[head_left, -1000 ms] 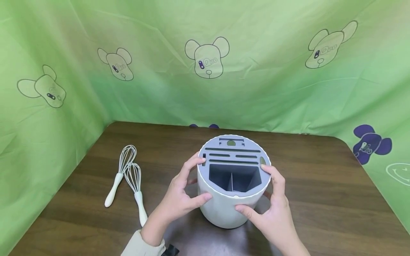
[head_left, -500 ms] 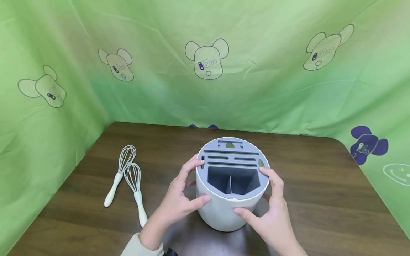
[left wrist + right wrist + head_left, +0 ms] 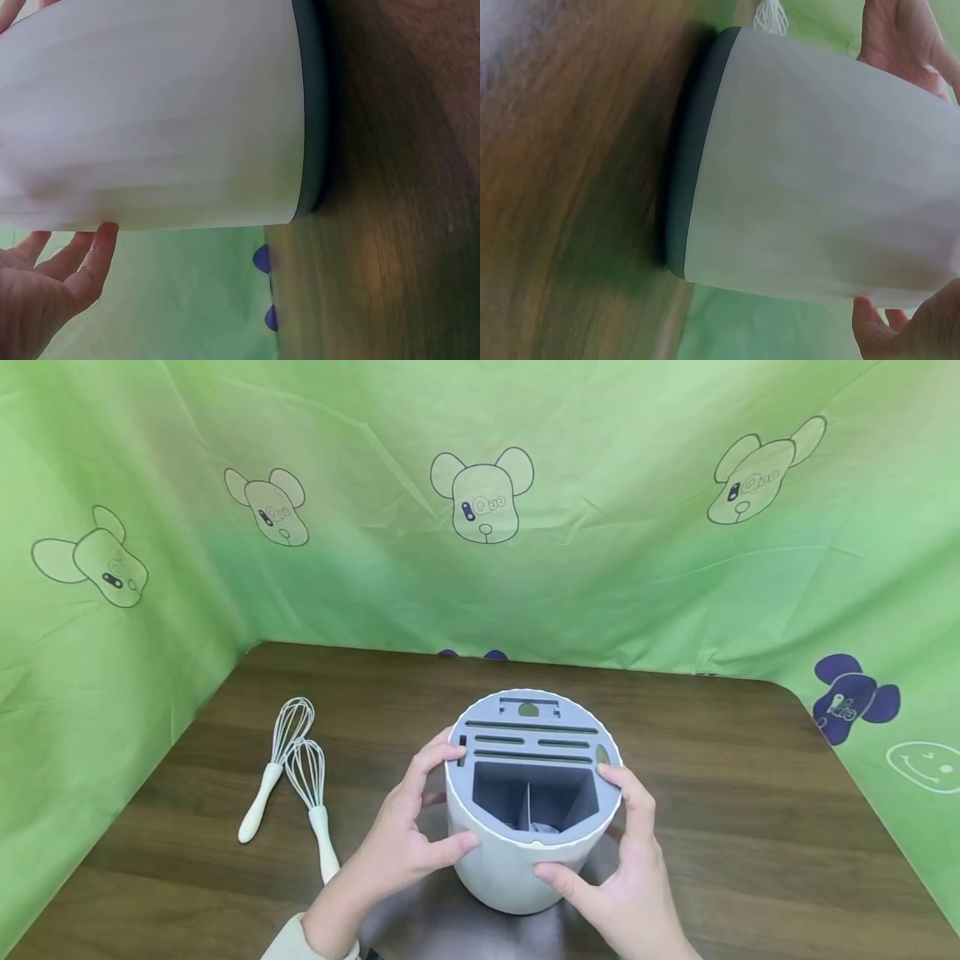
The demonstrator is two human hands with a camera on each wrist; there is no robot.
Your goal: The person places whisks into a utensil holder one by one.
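A white round utensil holder (image 3: 507, 870) with a grey slotted top (image 3: 536, 746) stands upright on the table. Its large front opening is split by a thin divider, and something pale shows at the bottom. My left hand (image 3: 405, 839) holds its left side, with a fingertip at the narrow slot in the top and the thumb on the front wall. On the opposite side my right hand (image 3: 628, 881) holds it the same way, one fingertip by the oval hole. Both wrist views show the holder's white wall (image 3: 165, 120) and dark base (image 3: 697, 165) at the tabletop.
Two whisks with pale handles lie at the left: one whisk (image 3: 258, 802) farther out, the other whisk (image 3: 321, 835) crossing its wires, its handle end hidden behind my left forearm. A green printed curtain (image 3: 480, 593) encloses the back and sides of the brown wooden table (image 3: 750, 827).
The holder has shifted a little toward me and to the left, with both hands keeping the same grip on it. The whisks lie as before; the head view has shifted slightly.
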